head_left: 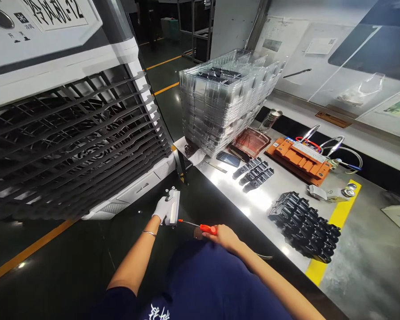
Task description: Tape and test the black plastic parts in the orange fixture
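The white-gloved left hand point(160, 209) was near 7 o'clock of the view, its fingers closed about a pale part point(174, 208), held over the dark floor point(70, 266) off the worktop's near edge. The bare right hand point(228, 238), toward 5 o'clock, had its fingers wrapped on the handle of an orange-handled tool point(208, 229). The shaft pointed to 9 o'clock, its tip right by the pale part's edge; whether they touched could not be told.

On the worktop point(263, 202), a block of black parts point(306, 226) sat at 4 o'clock, with a smaller black group point(256, 173) and an orange fixture point(298, 160) at 3. Stacked clear trays point(213, 111) rose near 12, and a slatted cooler point(70, 142) filled 9.
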Demonstrator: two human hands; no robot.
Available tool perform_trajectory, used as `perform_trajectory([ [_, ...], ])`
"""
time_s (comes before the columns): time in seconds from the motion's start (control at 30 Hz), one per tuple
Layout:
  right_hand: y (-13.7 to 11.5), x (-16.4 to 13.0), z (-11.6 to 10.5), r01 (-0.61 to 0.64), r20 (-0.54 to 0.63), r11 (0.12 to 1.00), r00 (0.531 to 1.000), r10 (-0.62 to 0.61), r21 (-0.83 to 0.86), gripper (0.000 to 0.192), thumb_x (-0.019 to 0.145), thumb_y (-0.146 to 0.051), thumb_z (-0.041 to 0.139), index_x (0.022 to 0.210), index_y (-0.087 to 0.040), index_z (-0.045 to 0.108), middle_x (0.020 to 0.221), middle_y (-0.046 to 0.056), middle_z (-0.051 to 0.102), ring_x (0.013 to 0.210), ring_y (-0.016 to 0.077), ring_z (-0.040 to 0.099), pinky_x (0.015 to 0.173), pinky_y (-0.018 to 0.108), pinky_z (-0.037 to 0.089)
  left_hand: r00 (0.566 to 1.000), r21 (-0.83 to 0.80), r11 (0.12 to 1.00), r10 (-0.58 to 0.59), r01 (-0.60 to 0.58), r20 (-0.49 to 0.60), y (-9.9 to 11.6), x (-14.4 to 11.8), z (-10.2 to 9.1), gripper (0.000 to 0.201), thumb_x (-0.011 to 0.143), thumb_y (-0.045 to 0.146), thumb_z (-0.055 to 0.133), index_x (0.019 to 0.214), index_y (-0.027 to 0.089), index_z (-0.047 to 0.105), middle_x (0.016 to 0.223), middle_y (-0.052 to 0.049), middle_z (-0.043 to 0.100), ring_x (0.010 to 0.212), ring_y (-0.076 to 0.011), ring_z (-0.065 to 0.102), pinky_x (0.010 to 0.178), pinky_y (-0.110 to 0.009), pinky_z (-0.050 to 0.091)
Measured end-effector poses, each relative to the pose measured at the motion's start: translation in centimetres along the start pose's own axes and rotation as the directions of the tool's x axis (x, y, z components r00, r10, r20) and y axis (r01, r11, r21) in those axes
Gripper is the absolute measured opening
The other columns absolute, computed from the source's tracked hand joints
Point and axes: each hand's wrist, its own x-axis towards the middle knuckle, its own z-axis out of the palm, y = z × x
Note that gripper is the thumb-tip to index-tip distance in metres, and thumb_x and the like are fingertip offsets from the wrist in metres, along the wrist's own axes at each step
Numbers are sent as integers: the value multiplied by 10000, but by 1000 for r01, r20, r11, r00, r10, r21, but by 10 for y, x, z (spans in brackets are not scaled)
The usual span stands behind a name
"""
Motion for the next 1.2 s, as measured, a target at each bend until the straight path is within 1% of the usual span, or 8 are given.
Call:
perform_trajectory([
  [0.23,-14,4,12,-6,-74,995,997,-1,-103,536,821,-672,480,856,-175,676,828,99,693,763,222,650,619,254,392,995,22,997,71,-73,77,12,2,31,410,737,523,635,953,174,621,961,-85,706,835,-200,652,686,-253,471],
  [0.5,-13,4,11,7,-38,999,999,-8,-44,531,809,-681,489,839,-184,674,825,85,688,760,208,650,604,238,388,994,147,986,66,-78,82,14,-1,24,405,747,536,613,921,171,625,951,-98,694,827,-221,640,687,-283,456],
  [0.63,-4,11,4,-87,-141,996,986,86,-1,550,828,-681,454,871,-176,667,837,91,690,801,221,655,640,249,411,972,75,991,95,-114,214,12,-14,16,408,711,472,671,949,143,629,950,-92,692,872,-218,631,725,-275,460],
  [0.73,5,13,-2,-141,-167,990,976,143,24,564,833,-685,437,883,-172,666,853,96,694,822,227,658,660,258,424,943,102,983,115,-154,312,9,-25,9,460,677,503,687,928,120,639,878,-82,694,828,-225,627,708,-286,462],
  [0.87,15,12,-2,-136,-133,990,981,140,44,544,825,-679,455,876,-183,671,871,89,697,827,229,658,673,264,439,929,137,977,105,-163,356,11,-34,8,491,689,528,654,960,119,636,912,-86,692,852,-229,627,727,-294,468],
  [1.0,27,11,5,-146,-116,987,982,152,65,565,821,-689,450,905,-178,678,905,103,697,852,236,659,715,276,458,921,153,974,100,-168,377,16,-39,20,526,697,496,655,1057,114,619,1004,-108,688,923,-242,628,771,-301,474],
  [1.1,39,6,8,-151,-108,985,981,159,80,583,811,-694,462,916,-167,688,920,115,696,869,240,661,728,275,467,898,250,943,96,-220,430,13,-41,29,468,727,459,620,1055,126,621,1025,-111,689,951,-248,631,773,-295,469],
  [1.2,56,-4,5,-160,-59,978,984,169,132,607,762,-724,496,899,-168,698,920,118,696,864,257,666,708,287,479,898,499,827,13,-257,440,15,-39,38,357,729,405,606,978,150,636,978,-117,698,936,-263,645,750,-292,453],
])
